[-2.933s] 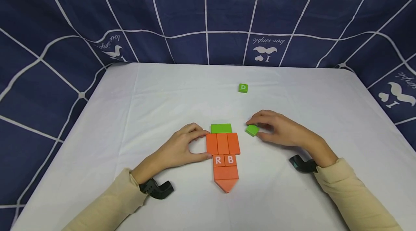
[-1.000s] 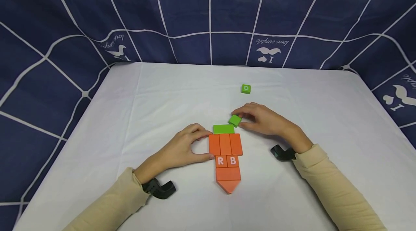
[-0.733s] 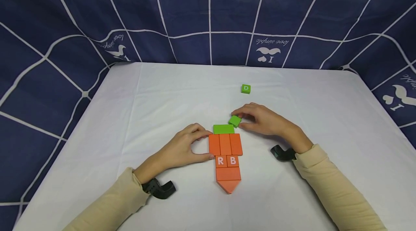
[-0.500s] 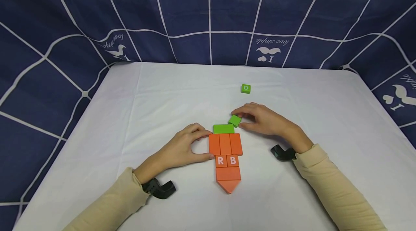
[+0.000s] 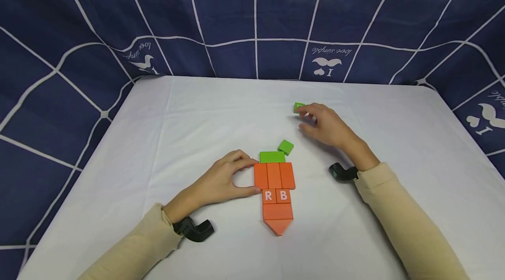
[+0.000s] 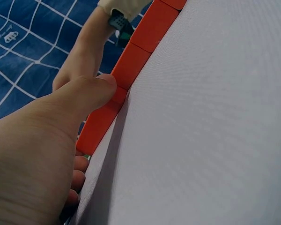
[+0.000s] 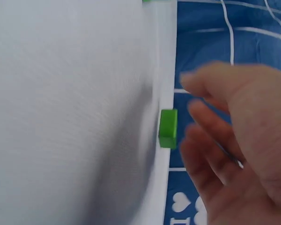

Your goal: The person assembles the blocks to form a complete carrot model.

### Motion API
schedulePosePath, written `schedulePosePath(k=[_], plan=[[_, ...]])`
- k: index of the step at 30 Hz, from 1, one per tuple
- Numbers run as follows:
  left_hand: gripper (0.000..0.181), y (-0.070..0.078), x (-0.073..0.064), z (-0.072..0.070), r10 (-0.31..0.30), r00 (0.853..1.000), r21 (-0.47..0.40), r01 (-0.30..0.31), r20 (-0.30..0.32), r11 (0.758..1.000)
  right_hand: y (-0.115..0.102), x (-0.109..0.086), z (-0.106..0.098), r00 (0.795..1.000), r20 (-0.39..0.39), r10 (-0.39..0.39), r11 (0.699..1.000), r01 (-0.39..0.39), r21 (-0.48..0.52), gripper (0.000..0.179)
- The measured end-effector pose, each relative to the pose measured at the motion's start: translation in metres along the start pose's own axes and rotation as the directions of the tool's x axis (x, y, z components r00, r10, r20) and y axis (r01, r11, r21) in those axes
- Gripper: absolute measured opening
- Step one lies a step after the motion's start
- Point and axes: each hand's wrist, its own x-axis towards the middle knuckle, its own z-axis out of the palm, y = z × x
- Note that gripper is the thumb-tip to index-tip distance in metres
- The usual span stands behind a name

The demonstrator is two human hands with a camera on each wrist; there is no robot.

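My left hand (image 5: 218, 179) steadies the leftmost orange block (image 5: 261, 176) of a row, thumb at its near corner and index fingertip at its far one. In the left wrist view the thumb lies on the orange side face (image 6: 98, 126). Two orange letter tiles (image 5: 276, 196), R and B, a plain orange block (image 5: 278, 211) and an orange triangle (image 5: 278, 226) continue toward me. My right hand (image 5: 329, 126) holds nothing; its fingertips overlap a green letter block (image 5: 296, 107). The right wrist view shows a green block (image 7: 167, 129) beside the parted fingers.
A green rectangle (image 5: 272, 157) adjoins the orange row at its far side. By its far right corner a green square block (image 5: 286, 147) lies turned askew. All rests on a white tablecloth (image 5: 205, 113), with a blue checked cloth (image 5: 221, 12) behind.
My right hand slid the green square block left to the green rectangle's corner, let it go, then moved away to the far green letter block. The left hand stays at the orange row.
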Motion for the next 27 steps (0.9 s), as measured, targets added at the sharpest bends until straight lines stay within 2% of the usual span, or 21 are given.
schedulePosePath(k=[2, 5, 13, 19, 27], plan=[[0.058, 0.0, 0.0, 0.0, 0.001, 1.0, 0.0, -0.001, 0.0, 1.0, 0.005, 0.006, -0.001, 0.997, -0.05, 0.055, 0.998, -0.055, -0.001, 0.046], [0.058, -0.001, 0.0, 0.001, 0.003, 1.0, 0.001, -0.003, -0.001, 1.0, 0.011, 0.013, 0.0, 0.986, -0.081, 0.142, 0.99, -0.141, 0.019, 0.048], [0.059, 0.001, 0.001, 0.002, 0.002, 1.0, 0.002, -0.002, 0.008, 1.0, 0.025, 0.023, 0.008, 0.96, -0.054, 0.273, 0.961, -0.27, 0.055, 0.05], [0.059, 0.002, 0.001, 0.0, -0.001, 1.0, 0.002, 0.001, 0.01, 1.0, 0.032, 0.024, 0.011, 0.95, -0.069, 0.303, 0.951, -0.298, 0.08, 0.043], [0.059, 0.001, 0.0, 0.0, -0.006, 1.0, 0.0, 0.006, 0.011, 1.0, 0.031, 0.025, 0.011, 0.959, -0.079, 0.273, 0.96, -0.266, 0.082, 0.038]])
